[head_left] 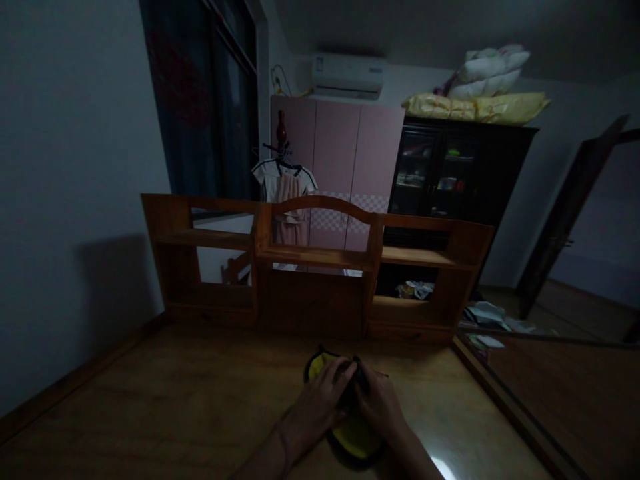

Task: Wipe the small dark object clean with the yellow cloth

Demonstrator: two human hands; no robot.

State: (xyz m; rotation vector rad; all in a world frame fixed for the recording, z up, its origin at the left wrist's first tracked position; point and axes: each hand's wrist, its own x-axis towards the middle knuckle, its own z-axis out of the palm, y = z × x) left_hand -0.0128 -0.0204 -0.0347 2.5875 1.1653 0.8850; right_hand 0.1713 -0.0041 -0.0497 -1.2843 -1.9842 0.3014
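On the wooden surface (200, 393) lies a yellow and black item (356, 437), like a soft pouch or case spread out, with yellow faces edged in dark trim. One yellow part shows beyond my left hand, another nearer to me below both hands. My left hand (323, 393) is closed over its dark middle from the left, fingers bent. From the right, my right hand (377, 397) grips the same dark middle, with a small black piece sticking up between the hands. Dim light and my fingers hide what exactly each fingertip pinches.
A wooden shelf headboard (315, 257) stands along the far edge of the surface. At the left is a wall (75, 267); a raised wooden rail (515, 407) runs along the right. Farther back are a pink wardrobe (335, 147) and a dark cabinet (500, 173).
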